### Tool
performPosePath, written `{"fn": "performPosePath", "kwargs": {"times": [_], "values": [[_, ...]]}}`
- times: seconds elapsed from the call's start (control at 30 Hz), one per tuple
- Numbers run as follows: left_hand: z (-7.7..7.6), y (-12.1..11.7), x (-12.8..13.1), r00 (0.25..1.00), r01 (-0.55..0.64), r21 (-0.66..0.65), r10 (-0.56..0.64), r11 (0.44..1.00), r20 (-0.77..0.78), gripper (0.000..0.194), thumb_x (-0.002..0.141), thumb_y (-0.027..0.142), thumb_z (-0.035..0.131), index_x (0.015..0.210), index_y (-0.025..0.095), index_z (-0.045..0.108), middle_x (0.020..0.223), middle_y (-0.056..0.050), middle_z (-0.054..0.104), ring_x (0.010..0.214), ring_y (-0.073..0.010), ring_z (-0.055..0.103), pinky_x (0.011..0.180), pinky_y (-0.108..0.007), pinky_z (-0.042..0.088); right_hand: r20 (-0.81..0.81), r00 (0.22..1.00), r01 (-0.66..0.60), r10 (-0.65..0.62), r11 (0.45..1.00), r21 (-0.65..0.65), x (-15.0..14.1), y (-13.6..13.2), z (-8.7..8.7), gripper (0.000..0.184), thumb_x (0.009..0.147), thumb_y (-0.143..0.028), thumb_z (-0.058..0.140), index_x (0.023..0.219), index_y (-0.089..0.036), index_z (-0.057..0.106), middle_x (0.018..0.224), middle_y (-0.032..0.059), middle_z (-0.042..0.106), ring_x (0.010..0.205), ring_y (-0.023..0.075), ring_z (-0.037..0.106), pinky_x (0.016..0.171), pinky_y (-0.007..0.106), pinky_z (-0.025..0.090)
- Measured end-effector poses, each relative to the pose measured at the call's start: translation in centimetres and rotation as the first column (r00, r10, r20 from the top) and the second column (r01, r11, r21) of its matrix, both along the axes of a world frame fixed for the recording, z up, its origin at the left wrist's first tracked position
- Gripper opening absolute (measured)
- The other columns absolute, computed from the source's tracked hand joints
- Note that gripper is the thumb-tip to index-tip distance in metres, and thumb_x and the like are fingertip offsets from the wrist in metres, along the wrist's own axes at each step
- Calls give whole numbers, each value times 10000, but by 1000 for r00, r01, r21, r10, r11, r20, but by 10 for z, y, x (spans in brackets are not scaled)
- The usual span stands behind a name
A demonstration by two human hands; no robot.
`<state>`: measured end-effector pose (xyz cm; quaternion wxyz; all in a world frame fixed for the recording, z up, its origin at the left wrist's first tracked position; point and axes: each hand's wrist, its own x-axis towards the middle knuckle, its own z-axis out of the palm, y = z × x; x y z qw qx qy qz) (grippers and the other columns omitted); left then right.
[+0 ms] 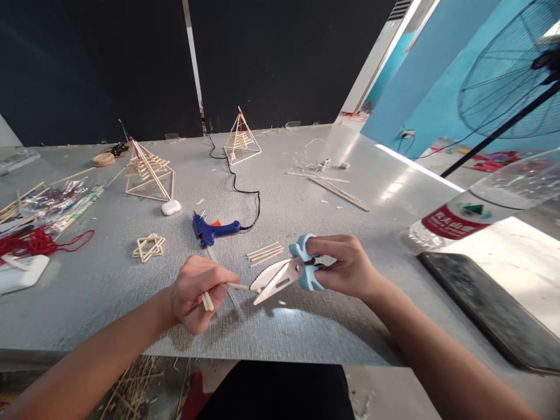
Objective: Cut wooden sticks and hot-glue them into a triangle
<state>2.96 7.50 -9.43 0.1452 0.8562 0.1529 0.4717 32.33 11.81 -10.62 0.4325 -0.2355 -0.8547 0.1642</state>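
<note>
Left grip over clear glue stick, near glue gun

Grey textured tabletop | rear: pale wooden-stick pyramid frame | left: second wooden-stick pyramid frame, small white rounded case near it, six-pointed stick star | middle: blue glue gun, short pale wooden sticks | right: black phone, red-labelled clear plastic bottle

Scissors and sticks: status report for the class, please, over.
Left hand gripping wooden sticks. Right hand on light-blue scissors, blades parted at one stick's end. Possible obstruction: translucent rod on table beneath that stick.
</note>
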Motion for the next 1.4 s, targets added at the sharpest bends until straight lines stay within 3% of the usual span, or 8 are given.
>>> {"fn": "performPosePath", "kwargs": {"times": [0.3, 0.5, 0.67, 0.77, 0.9, 1.2, 1.4], "values": [[4, -1, 0, 999, 31, -41, -30, 999, 25, 196, 950, 205, 403, 891, 184, 589, 556, 51, 366, 438, -99, 297, 458, -278, 256, 25, 999, -37, 37, 999, -34, 1, 0, 0, 134, 759, -66, 652, 760, -184, 589, 640, -30, 505, 537, 76, 425, 492, 220, 370], [2, -1, -2, 998, 54, -80, -51, 995, 30, 197, 938, 203, 428, 862, 174, 608, 546, 53, 366, 438, -93, 294, 466, -272, 246, 27, 999, -24, 23, 999, 24, 1, 0, 2, 144, 781, -66, 610, 706, -188, 592, 550, -54, 463, 470, 59, 350, 436, 219, 293], [2, 0, -1, 997, 62, -71, -59, 996, 45, 193, 936, 188, 429, 876, 173, 612, 562, 36, 466, 440, -89, 339, 476, -256, 295, 2, 1000, 21, -20, 994, -111, -1, -2, 4, 149, 825, -211, 721, 714, -177, 627, 593, -18, 552, 511, 81, 435, 479, 229, 368], [4, 1, 0, 997, -11, 8, 10, 1000, 72, 145, 926, 168, 457, 913, 171, 601, 596, 25, 534, 455, -90, 417, 479, -233, 354, -17, 1000, 10, -12, 996, -94, -5, -3, 6, 199, 783, -255, 793, 734, -182, 614, 623, -20, 560, 537, 84, 452, 504, 220, 396], [5, 2, 1, 991, -102, 104, 93, 989, 93, 101, 922, 169, 493, 944, 180, 591, 582, 40, 525, 463, -93, 445, 477, -227, 372, -13, 1000, -12, 11, 997, -74, -6, -4, 5, 210, 793, -255, 789, 719, -177, 608, 614, -26, 528, 525, 74, 410, 481, 208, 368], [4, 3, -1, 994, -26, 36, 22, 999, 104, 150, 922, 187, 475, 938, 165, 622, 568, 50, 436, 452, -87, 357, 467, -254, 299, 34, 999, -30, 32, 998, -62, 1, -1, -2, 90, 783, -127, 669, 739, -172, 604, 617, -25, 489, 537, 80, 378, 484, 215, 359], [4, 3, -1, 994, -6, 28, 3, 1000, 110, 162, 916, 183, 469, 927, 164, 630, 565, 50, 412, 443, -88, 329, 458, -263, 263, 28, 999, -44, 46, 997, -67, -1, -2, 1, 92, 788, -139, 645, 721, -181, 598, 603, -32, 472, 523, 76, 366, 470, 212, 340]]}}
